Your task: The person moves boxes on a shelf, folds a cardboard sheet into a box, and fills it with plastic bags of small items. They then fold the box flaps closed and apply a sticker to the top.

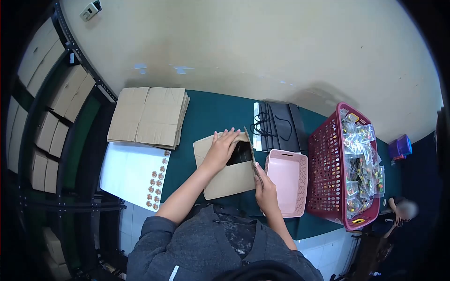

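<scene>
A brown cardboard box [229,181] sits on the table in front of me, partly unfolded, with a dark gap showing inside it. My left hand [222,151] lies over its far left flap, fingers stretched out and pressing on the cardboard. At the box's right side, my right hand [267,191] grips the upright flap edge between thumb and fingers. Just right of that hand is a pink plastic tray [287,182] with nothing visible in it.
Flattened cardboard boxes [147,117] are stacked at the left, above a white sheet with round stickers [126,173]. Black paper bags [281,126] lie behind the tray. A magenta basket [323,173] holds small plastic packets. Shelves of boxes [70,93] stand left; another person [401,213] is far right.
</scene>
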`<state>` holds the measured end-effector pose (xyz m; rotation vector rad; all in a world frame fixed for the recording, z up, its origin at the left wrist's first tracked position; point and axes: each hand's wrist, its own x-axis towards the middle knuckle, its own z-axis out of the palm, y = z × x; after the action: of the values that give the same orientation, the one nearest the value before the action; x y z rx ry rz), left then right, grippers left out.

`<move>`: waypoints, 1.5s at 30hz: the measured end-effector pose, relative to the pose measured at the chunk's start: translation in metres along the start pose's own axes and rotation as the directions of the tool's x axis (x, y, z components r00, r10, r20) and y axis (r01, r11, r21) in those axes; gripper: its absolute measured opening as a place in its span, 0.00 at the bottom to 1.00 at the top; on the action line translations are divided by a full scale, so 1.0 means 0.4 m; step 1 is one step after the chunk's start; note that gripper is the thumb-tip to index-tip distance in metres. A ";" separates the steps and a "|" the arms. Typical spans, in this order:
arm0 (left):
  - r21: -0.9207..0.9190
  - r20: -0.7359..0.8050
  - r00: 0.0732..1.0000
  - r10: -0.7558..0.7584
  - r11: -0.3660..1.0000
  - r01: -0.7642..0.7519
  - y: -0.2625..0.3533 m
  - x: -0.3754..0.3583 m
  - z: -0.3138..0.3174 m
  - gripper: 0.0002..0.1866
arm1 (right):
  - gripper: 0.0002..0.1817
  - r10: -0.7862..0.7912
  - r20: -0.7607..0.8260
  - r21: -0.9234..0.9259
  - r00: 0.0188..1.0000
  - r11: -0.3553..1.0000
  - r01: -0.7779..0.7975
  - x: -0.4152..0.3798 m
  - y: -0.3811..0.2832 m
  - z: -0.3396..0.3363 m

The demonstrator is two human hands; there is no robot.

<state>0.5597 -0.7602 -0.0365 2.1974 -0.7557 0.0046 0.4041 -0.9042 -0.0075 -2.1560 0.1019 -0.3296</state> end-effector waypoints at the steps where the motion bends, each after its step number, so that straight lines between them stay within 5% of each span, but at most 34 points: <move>1: -0.053 -0.028 0.999 -0.028 0.998 0.026 -0.001 0.004 -0.004 0.21 | 0.21 0.000 0.003 -0.002 1.000 1.000 0.000 -0.004 0.004 -0.001; 6: -0.159 -0.065 0.992 -0.108 0.983 0.096 -0.002 0.026 -0.025 0.19 | 0.23 -0.162 0.173 -0.159 0.971 0.969 0.190 -0.013 -0.001 -0.015; 15: -0.134 0.034 0.991 -0.132 0.982 0.135 0.004 0.036 -0.026 0.20 | 0.31 -0.086 0.382 -0.343 0.920 0.912 0.227 -0.029 0.001 0.005; 20: 0.301 0.341 0.936 0.090 0.933 -0.199 0.029 -0.039 0.000 0.25 | 0.29 -0.051 0.362 -0.503 0.931 0.830 0.242 -0.023 -0.022 0.029; 22: 0.325 0.350 0.931 0.108 0.917 -0.229 0.012 -0.073 0.025 0.27 | 0.27 -0.096 0.341 -0.498 0.935 0.825 0.266 -0.018 0.007 0.041; 24: 0.206 0.299 0.935 0.192 0.944 -0.260 -0.001 -0.082 0.022 0.24 | 0.23 -0.081 0.207 -0.162 0.975 0.980 0.116 -0.007 0.071 0.037; 25: 0.209 0.300 0.935 0.188 0.944 -0.257 0.005 -0.083 0.001 0.24 | 0.23 -0.082 0.209 -0.158 0.975 0.981 0.117 0.006 0.086 0.041; 27: 0.187 0.128 0.979 0.160 0.965 -0.182 0.013 -0.090 -0.052 0.19 | 0.19 0.089 -0.131 -0.072 0.987 0.993 -0.099 0.043 0.116 0.044; 28: 0.169 -0.004 0.998 0.064 0.984 -0.063 0.000 -0.104 -0.075 0.19 | 0.19 0.089 -0.131 -0.069 0.987 0.993 -0.099 0.056 0.154 0.054; 29: 0.137 -0.133 0.991 -0.035 0.989 0.053 -0.016 -0.123 -0.100 0.19 | 0.19 0.260 -0.101 0.129 0.960 0.961 -0.246 0.069 0.208 0.070; 31: -0.113 -0.118 0.856 -0.503 0.864 0.491 -0.030 -0.169 -0.145 0.22 | 0.27 0.523 0.120 0.371 0.844 0.765 -0.527 0.087 0.275 0.084; 32: -0.105 -0.118 0.858 -0.500 0.865 0.490 -0.046 -0.187 -0.148 0.22 | 0.27 0.522 0.120 0.379 0.844 0.762 -0.525 0.094 0.297 0.088; 34: -0.202 0.100 0.674 -0.732 0.648 0.734 -0.105 -0.227 -0.122 0.28 | 0.35 0.554 0.481 0.424 0.680 0.532 -0.733 0.119 0.307 0.102; 36: -0.489 0.162 0.751 -0.641 0.609 0.625 -0.220 -0.276 -0.032 0.32 | 0.39 0.507 0.514 0.440 0.692 0.537 -0.720 0.146 0.228 0.087; 38: -0.556 0.108 0.802 -0.587 0.634 0.538 -0.147 -0.266 -0.083 0.32 | 0.40 0.455 0.254 0.328 0.854 0.790 -0.518 0.166 0.188 0.063; 40: -0.922 0.006 0.890 -0.455 0.341 0.181 -0.084 -0.246 -0.142 0.30 | 0.40 0.173 0.096 0.812 0.980 0.556 -0.177 0.172 0.077 0.004; 41: -0.972 -0.003 0.932 -0.362 0.219 0.082 -0.062 -0.240 -0.177 0.29 | 0.39 0.068 0.113 0.899 0.991 0.417 -0.131 0.175 0.043 -0.029; 45: -0.973 0.111 0.914 -0.389 0.142 0.179 -0.042 -0.204 -0.196 0.32 | 0.39 0.156 0.197 0.753 0.968 0.608 -0.251 0.161 0.056 -0.043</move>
<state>0.5197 -0.6555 -0.0140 0.9601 -0.0581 -0.3940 0.4625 -0.9433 -0.0040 -1.2630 0.1153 -0.0779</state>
